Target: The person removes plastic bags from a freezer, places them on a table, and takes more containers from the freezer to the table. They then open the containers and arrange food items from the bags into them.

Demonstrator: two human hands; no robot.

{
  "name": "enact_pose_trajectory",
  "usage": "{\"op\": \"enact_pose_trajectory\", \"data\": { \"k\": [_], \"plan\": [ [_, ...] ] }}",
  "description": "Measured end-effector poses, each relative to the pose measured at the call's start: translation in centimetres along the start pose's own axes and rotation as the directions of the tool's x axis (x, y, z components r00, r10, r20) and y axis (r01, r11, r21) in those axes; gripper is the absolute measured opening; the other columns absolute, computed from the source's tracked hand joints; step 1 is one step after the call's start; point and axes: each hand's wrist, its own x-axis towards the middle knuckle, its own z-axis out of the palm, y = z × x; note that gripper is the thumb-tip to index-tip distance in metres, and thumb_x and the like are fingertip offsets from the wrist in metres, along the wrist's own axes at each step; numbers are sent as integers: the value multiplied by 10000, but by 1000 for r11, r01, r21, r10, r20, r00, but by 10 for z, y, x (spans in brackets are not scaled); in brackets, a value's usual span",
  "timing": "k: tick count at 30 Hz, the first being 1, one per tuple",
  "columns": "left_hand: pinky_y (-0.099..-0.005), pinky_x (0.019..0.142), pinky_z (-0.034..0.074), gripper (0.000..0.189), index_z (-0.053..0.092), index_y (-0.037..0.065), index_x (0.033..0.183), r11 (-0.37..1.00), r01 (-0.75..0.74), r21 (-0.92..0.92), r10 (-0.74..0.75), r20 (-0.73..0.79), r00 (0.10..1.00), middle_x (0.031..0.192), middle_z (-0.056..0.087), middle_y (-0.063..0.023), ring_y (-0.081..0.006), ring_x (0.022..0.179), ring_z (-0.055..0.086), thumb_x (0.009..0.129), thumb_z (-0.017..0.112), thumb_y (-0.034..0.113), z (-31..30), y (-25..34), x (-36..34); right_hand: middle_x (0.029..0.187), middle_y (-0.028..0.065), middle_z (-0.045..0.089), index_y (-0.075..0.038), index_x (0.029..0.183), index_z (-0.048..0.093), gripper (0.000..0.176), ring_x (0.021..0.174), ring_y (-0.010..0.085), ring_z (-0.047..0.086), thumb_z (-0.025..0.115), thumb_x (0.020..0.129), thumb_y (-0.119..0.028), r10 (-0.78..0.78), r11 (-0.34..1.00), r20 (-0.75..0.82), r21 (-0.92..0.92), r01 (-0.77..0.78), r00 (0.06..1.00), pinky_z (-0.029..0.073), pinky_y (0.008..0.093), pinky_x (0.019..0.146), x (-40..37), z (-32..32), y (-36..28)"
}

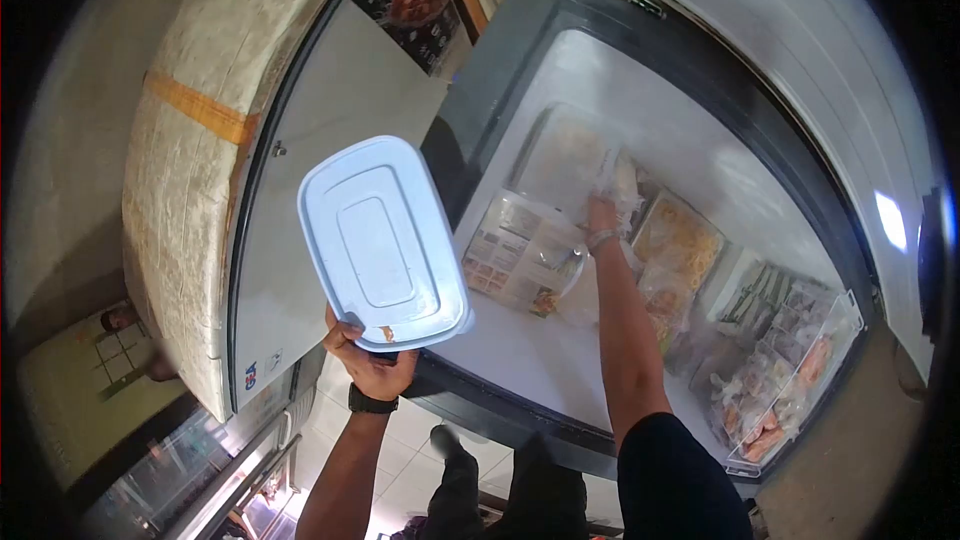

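My left hand (372,358), with a dark wristwatch, grips a plastic food container (378,240) by its near end. Its light blue lid faces me, and a small brown mark shows near my thumb. My right hand (603,215) reaches deep into an open chest freezer (500,60). Its fingers are closed at a clear plastic bag (622,182), though the fingertips are partly hidden. Just left of that hand lies a printed food package (525,252). Behind it is a frosty, pale container (562,152). To the right sits a bag of yellowish food (675,235).
A wire basket (790,380) with bagged food and pinkish pieces hangs at the freezer's right end. The raised freezer lid (800,30) stands along the far side. Left of the freezer is another white appliance (300,140). My legs and the tiled floor (405,430) show below.
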Motion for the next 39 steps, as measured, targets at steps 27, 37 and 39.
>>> {"op": "enact_pose_trajectory", "data": {
  "k": [27,37,39],
  "plan": [
    [-424,1014,350,563,285,113,1078,997,53,-63,-54,-21,998,1349,364,-254,-340,1173,459,739,734,94,3,13,6,1350,137,490,-151,1256,486,529,1305,357,404,538,736,-238,442,-45,415,896,-442,796,298,603,1089,-149,-130,-87],
    [-476,1056,325,606,322,97,1079,999,-39,15,40,-71,997,1362,386,-304,-437,1259,435,701,795,104,6,6,8,1198,82,585,-91,1119,562,404,1107,246,569,544,718,-45,228,479,263,808,-343,938,455,470,983,-260,-183,-67],
    [-477,1071,311,637,334,88,1086,996,-40,79,44,-59,997,1366,380,-301,-431,1259,429,678,822,105,5,11,9,999,65,585,-107,1096,558,264,950,215,570,556,835,-65,119,337,211,911,-240,970,480,402,833,-296,-200,-99]
  ]
}}
